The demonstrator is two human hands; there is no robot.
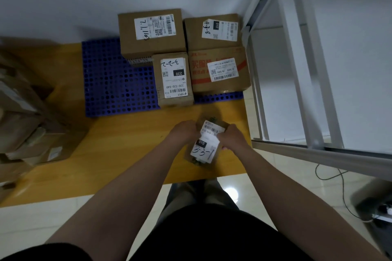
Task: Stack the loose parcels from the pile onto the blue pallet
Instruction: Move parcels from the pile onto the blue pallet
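White wall and pale tile frame a yellow surface (118, 154) that carries the pallet (114, 82). Four boxes (172, 78) fill the pallet's far and right parts, and its left half is bare grid. The pile (27, 116) sits left of the pallet. Just short of the pallet's near edge, the left hand (184, 131) and right hand (232, 140) grip a small parcel (206, 144) by its sides, fingers curled round it. This looks like the carry step. Next the parcel needs setting flat on the bare grid or squarely on top of a box.
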